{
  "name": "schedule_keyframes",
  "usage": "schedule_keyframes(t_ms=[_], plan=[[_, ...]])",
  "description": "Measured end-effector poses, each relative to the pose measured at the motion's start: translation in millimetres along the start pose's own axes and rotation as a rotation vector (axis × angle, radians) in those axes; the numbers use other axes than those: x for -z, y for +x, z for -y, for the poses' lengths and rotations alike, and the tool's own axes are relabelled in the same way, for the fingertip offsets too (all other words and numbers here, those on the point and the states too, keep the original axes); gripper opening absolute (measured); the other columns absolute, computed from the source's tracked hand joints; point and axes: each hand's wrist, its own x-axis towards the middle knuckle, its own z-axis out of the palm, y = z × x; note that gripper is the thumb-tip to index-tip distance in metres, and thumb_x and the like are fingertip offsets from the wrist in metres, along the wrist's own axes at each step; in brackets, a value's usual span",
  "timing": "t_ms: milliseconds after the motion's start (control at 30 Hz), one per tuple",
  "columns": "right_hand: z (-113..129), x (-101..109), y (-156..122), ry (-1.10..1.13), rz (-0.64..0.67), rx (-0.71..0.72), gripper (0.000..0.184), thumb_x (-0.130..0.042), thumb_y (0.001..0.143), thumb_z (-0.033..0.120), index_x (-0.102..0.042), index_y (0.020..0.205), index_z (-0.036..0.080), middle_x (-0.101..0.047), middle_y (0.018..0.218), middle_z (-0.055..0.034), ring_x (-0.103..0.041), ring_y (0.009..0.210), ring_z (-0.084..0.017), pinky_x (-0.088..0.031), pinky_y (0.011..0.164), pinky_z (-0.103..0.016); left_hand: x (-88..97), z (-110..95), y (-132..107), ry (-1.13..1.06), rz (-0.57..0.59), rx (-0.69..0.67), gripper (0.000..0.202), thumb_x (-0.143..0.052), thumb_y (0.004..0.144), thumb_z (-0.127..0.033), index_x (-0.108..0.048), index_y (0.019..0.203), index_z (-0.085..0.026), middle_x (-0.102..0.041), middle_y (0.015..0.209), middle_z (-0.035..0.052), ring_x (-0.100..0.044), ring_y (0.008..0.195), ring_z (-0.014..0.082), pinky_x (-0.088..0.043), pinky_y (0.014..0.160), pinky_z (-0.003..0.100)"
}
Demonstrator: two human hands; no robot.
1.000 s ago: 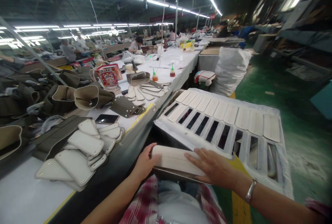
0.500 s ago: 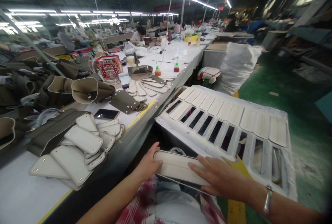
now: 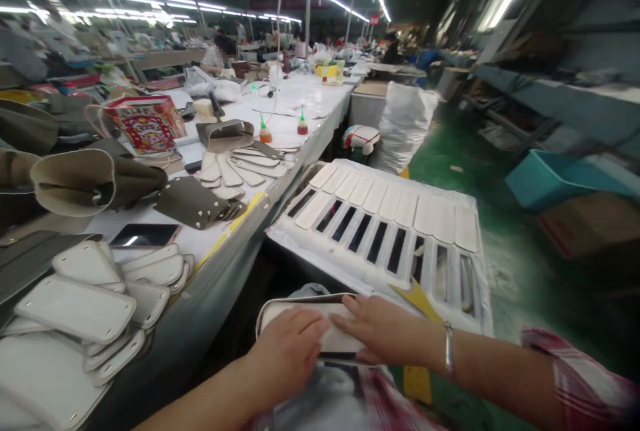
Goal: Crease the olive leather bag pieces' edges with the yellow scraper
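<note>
My left hand point(image 3: 289, 351) and my right hand point(image 3: 381, 330) both rest on a flat cream rectangular panel with a dark edge point(image 3: 280, 311), held over my lap. The left hand covers its middle with fingers curled over it. The right hand's fingers lie stretched flat across its right end. A silver bracelet point(image 3: 449, 351) circles my right wrist. Just beyond the panel stands a white slotted rack point(image 3: 350, 264) with a row of similar cream panels point(image 3: 400, 204) laid along its far side.
A long white work table point(image 3: 310, 111) runs along the left, carrying stacked cream panels point(image 3: 80, 304), olive bag pieces point(image 3: 190, 201), a phone point(image 3: 145, 234), glue bottles point(image 3: 265, 131) and a red patterned box point(image 3: 145, 124). A white sack point(image 3: 403, 124) and a teal bin point(image 3: 555, 178) stand on the green floor.
My left hand slid from the panel's left end onto its top. The panel came lower and closer to my lap. The view swung to the right.
</note>
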Motion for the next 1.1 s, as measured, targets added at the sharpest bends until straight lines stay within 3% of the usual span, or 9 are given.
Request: schedule_keyframes(t_ms=[100,167,233,333,400,467,633,833,1100], plan=[[-6.5,6.6,-2.3,0.138,0.07,-0.006,0.069,-0.065,0.067,0.041,-0.042,0.129,0.02,-0.05,0.116,-0.0188,-0.054,0.095,-0.031,-0.044,0.075,-0.043,-12.3,-10.8,12.4,-0.012,0.152,-0.099,0.054,-0.058,0.071,-0.046,-0.051,0.117,-0.019,-0.057,0.112,0.0087,-0.05,0.097,0.0264,-0.041,0.089,0.042],[-16.2,10.1,-7.8,0.402,0.042,-0.097,0.064,-0.059,0.072,0.041,-0.039,0.131,0.024,-0.054,0.115,-0.0131,-0.054,0.097,-0.027,-0.043,0.081,-0.041,-19.4,-8.6,16.3,0.009,0.18,-0.108,0.06,-0.063,0.065,-0.049,-0.052,0.117,-0.021,-0.056,0.113,0.0083,-0.049,0.097,0.0273,-0.042,0.087,0.042],[-28.3,9.0,-17.8,0.743,-0.03,-0.345,0.058,-0.049,0.08,0.036,-0.032,0.134,0.023,-0.061,0.105,-0.0085,-0.058,0.092,-0.021,-0.044,0.082,-0.037,-23.5,-4.2,18.7,0.017,0.184,-0.122,0.067,-0.063,0.066,-0.048,-0.045,0.126,-0.024,-0.053,0.118,0.0083,-0.047,0.102,0.0275,-0.039,0.091,0.041],[-43.3,-1.0,-38.3,1.254,-0.04,-0.803,0.053,-0.037,0.084,0.024,-0.024,0.135,0.015,-0.066,0.08,-0.0056,-0.063,0.071,-0.016,-0.05,0.067,-0.033,-24.3,-3.1,25.4,0.015,0.215,-0.147,0.084,-0.061,0.067,-0.049,-0.023,0.138,-0.026,-0.049,0.123,0.0085,-0.044,0.108,0.0276,-0.035,0.096,0.04],[-48.5,-8.6,-50.9,1.489,0.027,-0.908,0.056,-0.04,0.082,0.023,-0.022,0.134,0.013,-0.064,0.071,-0.0039,-0.063,0.061,-0.015,-0.051,0.057,-0.029,-22.2,-7.1,32.9,0.023,0.266,-0.162,0.086,-0.06,0.067,-0.051,-0.019,0.139,-0.029,-0.049,0.121,0.0082,-0.045,0.107,0.028,-0.035,0.095,0.041],[-50.6,-13.3,-59.7,1.531,0.134,-0.885,0.062,-0.048,0.078,0.024,-0.023,0.134,0.014,-0.062,0.064,-0.0006,-0.061,0.054,-0.014,-0.05,0.051,-0.026,-19.1,-11.8,41.4,0.031,0.312,-0.173,0.085,-0.06,0.066,-0.052,-0.02,0.139,-0.031,-0.049,0.12,0.0083,-0.046,0.105,0.0285,-0.036,0.093,0.042],[-51.3,-17.0,-64.9,1.34,0.324,-0.777,0.057,-0.055,0.076,0.033,-0.035,0.129,0.02,-0.056,0.057,0.0046,-0.054,0.043,-0.01,-0.048,0.049,-0.026,-11.6,-14.9,53.7,0.018,0.374,-0.197,0.083,-0.059,0.067,-0.053,-0.022,0.138,-0.032,-0.049,0.122,0.0089,-0.047,0.105,0.0296,-0.037,0.092,0.044],[-49.7,-19.7,-60.7,1.37,0.229,-0.629,0.032,-0.048,0.076,0.024,-0.054,0.108,0.024,-0.051,0.054,0.0074,-0.048,0.041,-0.006,-0.048,0.05,-0.028,-7.1,-12.9,59.1,0.018,0.422,-0.207,0.085,-0.062,0.064,-0.05,-0.023,0.138,-0.031,-0.048,0.124,0.0092,-0.047,0.106,0.0309,-0.037,0.092,0.045],[-47.7,-5.8,-63.4,1.223,0.111,-0.617,0.038,-0.037,0.069,0.011,-0.061,0.096,0.025,-0.043,0.048,0.0069,-0.04,0.035,-0.004,-0.037,0.038,-0.016,0.0,-16.6,67.9,0.094,0.492,-0.285,0.077,-0.054,0.071,-0.038,-0.021,0.139,-0.023,-0.049,0.121,0.0118,-0.051,0.101,0.0294,-0.04,0.088,0.041]])
